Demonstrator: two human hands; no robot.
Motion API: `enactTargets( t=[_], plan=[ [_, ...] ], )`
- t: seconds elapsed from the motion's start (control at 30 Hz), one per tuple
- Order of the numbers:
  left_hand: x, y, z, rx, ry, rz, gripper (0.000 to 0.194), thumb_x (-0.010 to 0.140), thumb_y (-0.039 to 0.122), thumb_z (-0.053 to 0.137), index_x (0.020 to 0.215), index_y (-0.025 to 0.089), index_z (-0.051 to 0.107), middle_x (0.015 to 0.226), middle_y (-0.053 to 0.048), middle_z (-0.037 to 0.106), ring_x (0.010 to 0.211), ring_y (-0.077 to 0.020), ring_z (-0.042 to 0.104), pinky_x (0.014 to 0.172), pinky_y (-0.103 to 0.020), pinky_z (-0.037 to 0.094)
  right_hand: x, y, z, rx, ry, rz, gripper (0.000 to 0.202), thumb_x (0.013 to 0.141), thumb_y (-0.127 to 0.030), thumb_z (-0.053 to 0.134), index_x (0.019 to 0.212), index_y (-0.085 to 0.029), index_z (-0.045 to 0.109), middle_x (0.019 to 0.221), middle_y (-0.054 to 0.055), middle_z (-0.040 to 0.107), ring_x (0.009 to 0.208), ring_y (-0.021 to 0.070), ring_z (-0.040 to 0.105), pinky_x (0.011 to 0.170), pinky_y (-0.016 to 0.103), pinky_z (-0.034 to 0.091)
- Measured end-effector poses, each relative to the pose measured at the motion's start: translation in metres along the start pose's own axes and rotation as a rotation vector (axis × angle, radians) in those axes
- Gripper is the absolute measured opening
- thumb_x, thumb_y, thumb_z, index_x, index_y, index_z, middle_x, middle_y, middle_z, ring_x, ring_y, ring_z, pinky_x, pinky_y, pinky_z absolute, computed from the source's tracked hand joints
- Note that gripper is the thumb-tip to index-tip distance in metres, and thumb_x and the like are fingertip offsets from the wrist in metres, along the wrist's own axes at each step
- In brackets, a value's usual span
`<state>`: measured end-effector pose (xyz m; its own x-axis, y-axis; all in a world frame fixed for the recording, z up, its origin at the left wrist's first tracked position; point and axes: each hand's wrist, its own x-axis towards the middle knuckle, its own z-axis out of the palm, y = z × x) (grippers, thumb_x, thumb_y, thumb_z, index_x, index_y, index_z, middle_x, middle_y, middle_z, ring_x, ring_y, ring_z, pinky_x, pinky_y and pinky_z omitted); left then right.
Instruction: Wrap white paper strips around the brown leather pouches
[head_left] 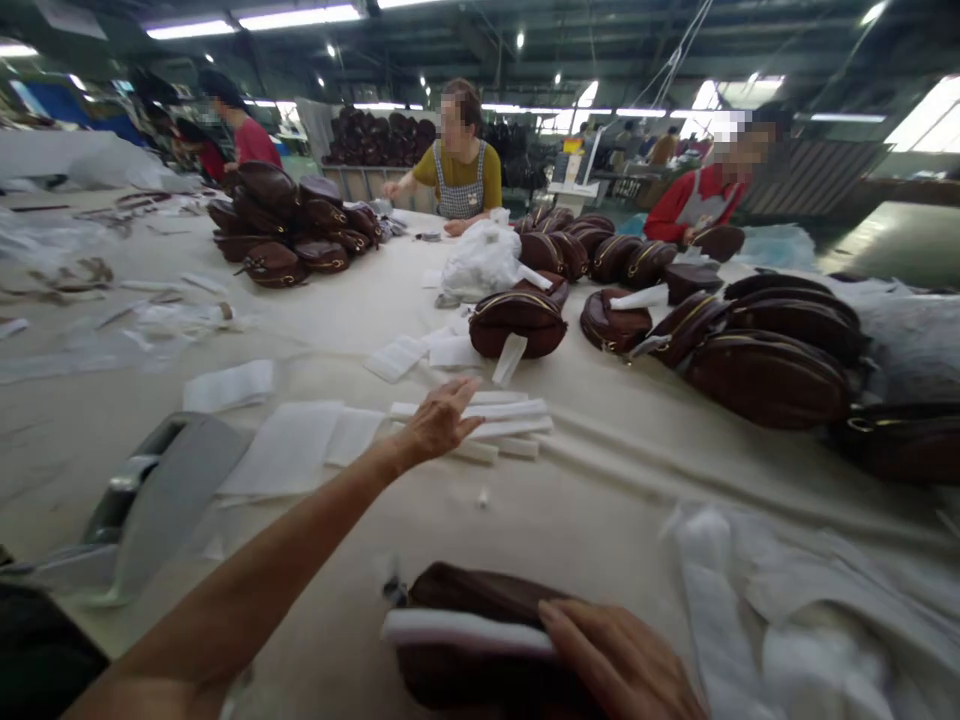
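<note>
My left hand (442,418) is stretched forward over a loose stack of white paper strips (517,412). Its fingers are extended and the thumb stands apart, with nothing visibly held. Close to me, at the bottom of the view, lies a dark brown leather bag (480,585). A rolled or folded white strip (465,632) runs across the bag. My right hand (626,660) grips the bag's right part, fingertips at the end of this strip; its lower part is cut off by the frame edge.
A grey tape dispenser (165,500) and white sheets (292,440) are at left. Another brown bag (517,322) stands beyond the strips; piled bags (772,370) are at right, more (274,220) far left. Crumpled wrapping (787,590) lies near right. Co-workers (465,165) are across the table.
</note>
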<state>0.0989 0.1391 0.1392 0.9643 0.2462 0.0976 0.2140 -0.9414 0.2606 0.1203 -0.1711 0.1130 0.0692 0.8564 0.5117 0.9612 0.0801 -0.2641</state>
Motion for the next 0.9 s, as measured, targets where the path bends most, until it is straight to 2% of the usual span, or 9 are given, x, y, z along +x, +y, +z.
enactTargets(
  t=[0.03, 0.1, 0.17, 0.23, 0.33, 0.47, 0.6, 0.73, 0.9],
  plan=[
    [-0.015, 0.011, -0.018, -0.028, 0.013, 0.024, 0.048, 0.091, 0.027, 0.043, 0.136, 0.009, 0.036, 0.138, -0.015, 0.043, 0.128, -0.0238, 0.04, 0.109, -0.038, 0.034, 0.001, -0.001, -0.001, 0.023, 0.009, -0.013, 0.043, 0.094, -0.029, 0.046, 0.135, -0.016, 0.041, 0.1, 0.011, 0.068, 0.087, 0.0182, 0.066, 0.072, 0.027, 0.055],
    [-0.052, 0.04, -0.049, -0.139, 0.06, 0.232, 0.044, 0.095, 0.035, 0.037, 0.133, 0.014, 0.041, 0.132, -0.01, 0.05, 0.124, -0.021, 0.046, 0.106, -0.035, 0.038, 0.002, -0.003, -0.001, 0.061, 0.007, 0.016, 0.045, 0.094, -0.028, 0.045, 0.136, -0.015, 0.037, 0.104, 0.012, 0.066, 0.091, 0.0182, 0.064, 0.075, 0.029, 0.053],
    [-0.091, 0.07, -0.062, -0.078, 0.035, 0.461, 0.045, 0.095, 0.044, 0.037, 0.13, 0.016, 0.045, 0.133, -0.01, 0.05, 0.127, -0.0223, 0.043, 0.108, -0.036, 0.036, 0.003, -0.005, 0.0, 0.09, -0.005, 0.021, 0.044, 0.094, -0.026, 0.046, 0.136, -0.015, 0.037, 0.105, 0.012, 0.065, 0.092, 0.0175, 0.062, 0.076, 0.03, 0.052],
    [-0.125, 0.092, -0.05, 0.085, 0.027, 0.518, 0.057, 0.09, 0.052, 0.045, 0.13, 0.011, 0.045, 0.133, -0.015, 0.049, 0.128, -0.0301, 0.041, 0.108, -0.047, 0.034, 0.002, -0.006, 0.002, 0.096, -0.019, 0.01, 0.044, 0.094, -0.025, 0.046, 0.135, -0.014, 0.036, 0.106, 0.012, 0.064, 0.091, 0.0174, 0.061, 0.076, 0.03, 0.05],
    [-0.152, 0.098, -0.006, 0.259, 0.145, 0.501, 0.057, 0.09, 0.046, 0.049, 0.13, 0.007, 0.042, 0.129, -0.019, 0.052, 0.121, -0.0342, 0.047, 0.099, -0.051, 0.042, 0.003, -0.013, 0.001, 0.031, -0.063, 0.009, 0.041, 0.095, -0.026, 0.042, 0.133, -0.012, 0.036, 0.108, 0.013, 0.062, 0.09, 0.0192, 0.059, 0.075, 0.032, 0.049],
    [-0.155, 0.084, 0.033, 0.291, 0.333, 0.539, 0.046, 0.095, 0.036, 0.039, 0.129, 0.005, 0.043, 0.122, -0.021, 0.056, 0.112, -0.0303, 0.054, 0.089, -0.043, 0.05, 0.006, -0.028, -0.003, -0.127, -0.161, 0.126, 0.043, 0.094, -0.032, 0.045, 0.132, -0.013, 0.039, 0.108, 0.012, 0.06, 0.091, 0.0231, 0.056, 0.078, 0.038, 0.047],
    [-0.151, 0.076, 0.029, 0.246, 0.359, 0.633, 0.045, 0.095, 0.024, 0.038, 0.137, 0.008, 0.035, 0.125, -0.018, 0.055, 0.115, -0.0266, 0.053, 0.093, -0.039, 0.048, 0.008, -0.035, -0.002, -0.182, -0.227, 0.206, 0.052, 0.091, -0.044, 0.05, 0.133, -0.015, 0.039, 0.103, 0.01, 0.06, 0.087, 0.0225, 0.055, 0.077, 0.037, 0.045],
    [-0.148, 0.069, 0.028, 0.222, 0.325, 0.669, 0.054, 0.096, 0.031, 0.032, 0.145, 0.012, 0.019, 0.126, -0.016, 0.055, 0.111, -0.0243, 0.056, 0.088, -0.034, 0.051, 0.015, -0.038, 0.002, -0.241, -0.271, 0.287, 0.067, 0.084, -0.055, 0.054, 0.133, -0.012, 0.039, 0.097, 0.012, 0.06, 0.083, 0.0244, 0.055, 0.074, 0.039, 0.045],
    [-0.142, 0.052, 0.046, 0.271, 0.413, 0.635, 0.063, 0.094, 0.04, 0.034, 0.146, 0.011, 0.015, 0.128, -0.018, 0.054, 0.109, -0.0271, 0.058, 0.084, -0.035, 0.051, 0.029, -0.043, 0.01, -0.323, -0.274, 0.35, 0.072, 0.08, -0.058, 0.057, 0.128, -0.007, 0.042, 0.095, 0.015, 0.06, 0.081, 0.0268, 0.057, 0.07, 0.04, 0.046]
  ],
)
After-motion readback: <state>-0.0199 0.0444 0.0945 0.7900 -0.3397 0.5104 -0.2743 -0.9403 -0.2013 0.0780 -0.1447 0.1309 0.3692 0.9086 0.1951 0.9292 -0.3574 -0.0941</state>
